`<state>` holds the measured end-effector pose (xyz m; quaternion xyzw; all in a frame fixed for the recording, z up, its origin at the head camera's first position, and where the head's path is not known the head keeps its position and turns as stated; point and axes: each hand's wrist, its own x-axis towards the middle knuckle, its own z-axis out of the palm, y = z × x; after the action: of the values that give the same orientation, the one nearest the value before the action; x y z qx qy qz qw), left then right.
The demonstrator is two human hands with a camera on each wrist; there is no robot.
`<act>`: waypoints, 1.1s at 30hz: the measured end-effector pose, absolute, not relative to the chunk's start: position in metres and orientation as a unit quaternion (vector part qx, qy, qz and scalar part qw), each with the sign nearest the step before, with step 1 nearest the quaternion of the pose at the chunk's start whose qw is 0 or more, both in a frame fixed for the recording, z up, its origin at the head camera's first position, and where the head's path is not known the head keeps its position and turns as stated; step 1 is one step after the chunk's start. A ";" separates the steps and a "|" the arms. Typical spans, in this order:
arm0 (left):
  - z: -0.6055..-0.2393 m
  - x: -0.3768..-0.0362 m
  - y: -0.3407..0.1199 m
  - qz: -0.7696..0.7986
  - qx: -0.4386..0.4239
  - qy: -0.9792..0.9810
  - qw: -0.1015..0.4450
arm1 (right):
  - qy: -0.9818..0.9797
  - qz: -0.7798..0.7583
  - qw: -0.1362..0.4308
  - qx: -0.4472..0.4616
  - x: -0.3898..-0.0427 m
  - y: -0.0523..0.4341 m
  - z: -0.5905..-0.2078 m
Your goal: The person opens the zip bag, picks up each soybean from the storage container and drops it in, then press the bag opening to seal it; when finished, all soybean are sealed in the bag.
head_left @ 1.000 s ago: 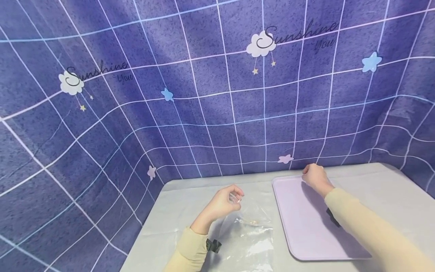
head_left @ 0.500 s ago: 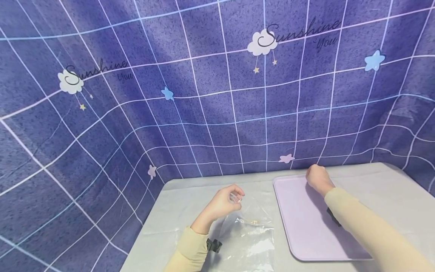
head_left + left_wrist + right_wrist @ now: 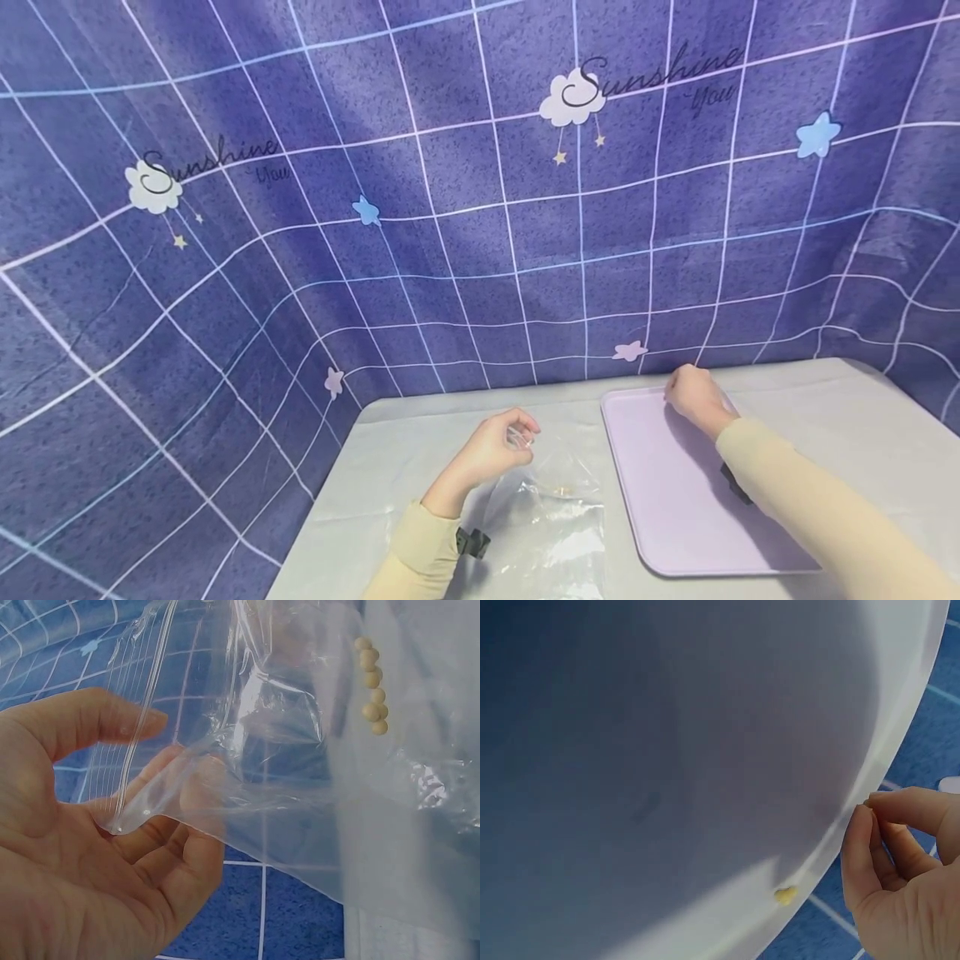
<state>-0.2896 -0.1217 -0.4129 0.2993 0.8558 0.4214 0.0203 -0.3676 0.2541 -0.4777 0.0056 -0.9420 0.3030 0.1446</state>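
My left hand (image 3: 491,450) holds a clear plastic zip bag (image 3: 551,533) by its top edge, with the mouth near the fingers. In the left wrist view the curled thumb and fingers (image 3: 184,847) are seen at the zip strip (image 3: 139,720), and several small yellow beans (image 3: 373,694) lie in a row in the bag. My right hand (image 3: 697,396) is over the far edge of the lilac tray (image 3: 690,508), its thumb and fingertips brought together right at the rim in the right wrist view. Nothing shows between those fingertips. A small yellow piece (image 3: 785,895) lies by the tray's rim.
The bag and tray lie side by side on a table covered with a pale cloth (image 3: 367,475). A blue checked curtain (image 3: 465,250) with stars and clouds hangs behind the table and along its left side.
My right hand has shifted slightly at the tray's far edge, first a little right and then back left. The left hand and bag have stayed in place.
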 end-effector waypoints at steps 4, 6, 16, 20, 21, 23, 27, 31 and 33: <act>-0.413 -0.291 -0.120 0.421 0.298 0.857 0.022 | -0.935 0.303 0.181 0.034 -0.365 0.239 -0.474; -0.413 -0.291 -0.120 0.421 0.299 0.856 0.021 | -0.932 0.305 0.190 0.049 -0.363 0.230 -0.469; -0.413 -0.291 -0.119 0.420 0.301 0.856 0.021 | -0.899 0.354 0.189 0.176 -0.334 0.172 -0.443; -0.413 -0.291 -0.119 0.416 0.301 0.858 0.017 | -0.882 0.380 0.168 0.221 -0.319 0.150 -0.435; -0.413 -0.291 -0.119 0.415 0.301 0.858 0.016 | -0.879 0.385 0.162 0.229 -0.315 0.146 -0.433; -0.414 -0.291 -0.119 0.414 0.304 0.858 0.015 | -0.873 0.393 0.149 0.246 -0.306 0.136 -0.428; -0.414 -0.291 -0.120 0.410 0.307 0.858 0.013 | -0.860 0.412 0.115 0.279 -0.287 0.120 -0.418; -0.413 -0.291 -0.120 0.407 0.307 0.860 0.012 | -0.850 0.410 0.089 0.318 -0.272 0.108 -0.413; -0.413 -0.291 -0.120 0.405 0.306 0.861 0.013 | -0.848 0.404 0.081 0.333 -0.268 0.105 -0.413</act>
<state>-0.2907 -0.1197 -0.4130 0.3056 0.8614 0.4054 0.0129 -0.2677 0.1047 -0.4130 0.3333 -0.8479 0.4044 0.0810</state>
